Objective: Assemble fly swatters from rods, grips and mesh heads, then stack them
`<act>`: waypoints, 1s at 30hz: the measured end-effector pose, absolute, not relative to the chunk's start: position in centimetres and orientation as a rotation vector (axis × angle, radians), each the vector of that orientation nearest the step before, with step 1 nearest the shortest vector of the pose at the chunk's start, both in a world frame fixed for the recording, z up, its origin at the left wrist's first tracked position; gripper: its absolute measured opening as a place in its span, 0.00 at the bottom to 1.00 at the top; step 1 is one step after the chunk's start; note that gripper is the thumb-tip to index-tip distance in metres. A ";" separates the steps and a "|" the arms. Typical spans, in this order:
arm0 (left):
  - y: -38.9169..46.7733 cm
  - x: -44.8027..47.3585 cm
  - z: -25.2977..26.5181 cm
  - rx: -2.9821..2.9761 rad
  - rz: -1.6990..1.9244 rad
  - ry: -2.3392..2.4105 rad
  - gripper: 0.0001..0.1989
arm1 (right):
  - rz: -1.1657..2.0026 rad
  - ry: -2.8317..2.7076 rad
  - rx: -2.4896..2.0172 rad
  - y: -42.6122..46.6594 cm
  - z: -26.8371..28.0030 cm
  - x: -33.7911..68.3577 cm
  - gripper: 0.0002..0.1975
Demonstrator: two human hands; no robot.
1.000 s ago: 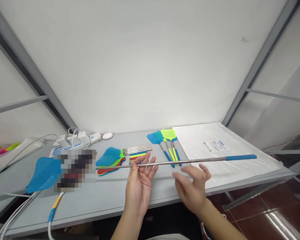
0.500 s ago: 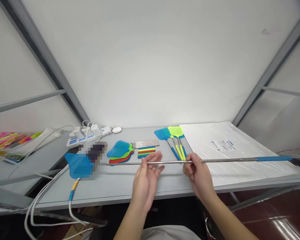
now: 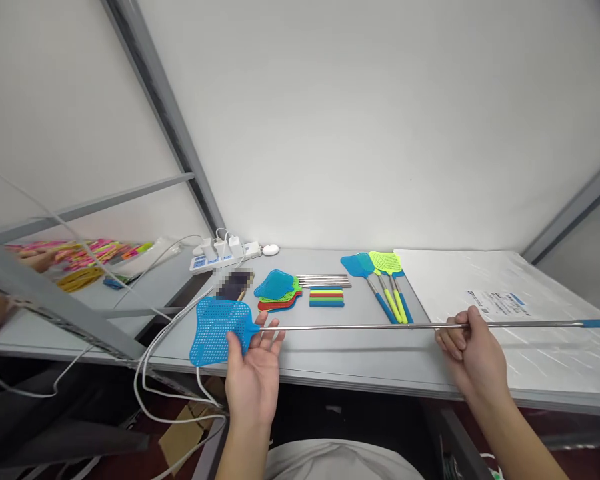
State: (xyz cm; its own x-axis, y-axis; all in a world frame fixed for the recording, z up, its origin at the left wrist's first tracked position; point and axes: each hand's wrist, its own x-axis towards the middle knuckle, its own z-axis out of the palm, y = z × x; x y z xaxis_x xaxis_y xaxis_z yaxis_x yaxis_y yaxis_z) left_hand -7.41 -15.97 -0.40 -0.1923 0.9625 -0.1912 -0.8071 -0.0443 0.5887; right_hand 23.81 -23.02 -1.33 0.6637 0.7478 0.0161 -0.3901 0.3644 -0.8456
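A long blue fly swatter (image 3: 217, 330) with an extended metal rod lies level across my view above the table's front part. My left hand (image 3: 254, 370) is at its head, thumb in front of the mesh and loosely spread fingers behind the neck. Farther right, my right hand (image 3: 475, 347) pinches the rod. The swatter's blue grip runs out of view at the right edge. Behind it lie stacked swatter heads (image 3: 276, 287) in blue, green and red, a row of metal rods (image 3: 324, 280), coloured grip tubes (image 3: 326, 297) and several assembled swatters (image 3: 387, 287).
White packaging with a label (image 3: 450, 280) covers the table's right side. A power strip (image 3: 225, 257) with chargers and a white mouse-like object (image 3: 270, 249) stand at the back left, near a blurred phone (image 3: 234, 285). White cables (image 3: 145, 373) hang over the front edge. Another person's hand (image 3: 37, 259) is far left.
My left hand has moved along the rod to the swatter's head. My right hand has slid away to the right, towards the grip. The view has turned left.
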 end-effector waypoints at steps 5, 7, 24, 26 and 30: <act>-15.7 -6.6 -0.7 0.325 1.649 0.747 0.14 | 0.836 -0.523 -0.954 -22.8 -1.4 21.8 0.13; -15.4 -6.0 -0.6 0.320 1.654 0.748 0.15 | 0.878 -0.586 -0.933 -22.3 -1.1 20.9 0.12; -18.2 -1.8 -0.6 0.388 1.550 0.707 0.18 | 1.137 -0.722 -0.915 -21.2 -2.2 16.3 0.14; -17.6 -2.8 -0.4 0.361 1.588 0.693 0.17 | 1.139 -0.712 -0.899 -21.7 -1.8 17.3 0.14; -16.1 -5.4 0.1 0.305 1.675 0.740 0.15 | 1.026 -0.569 -0.899 -22.2 -0.9 19.7 0.12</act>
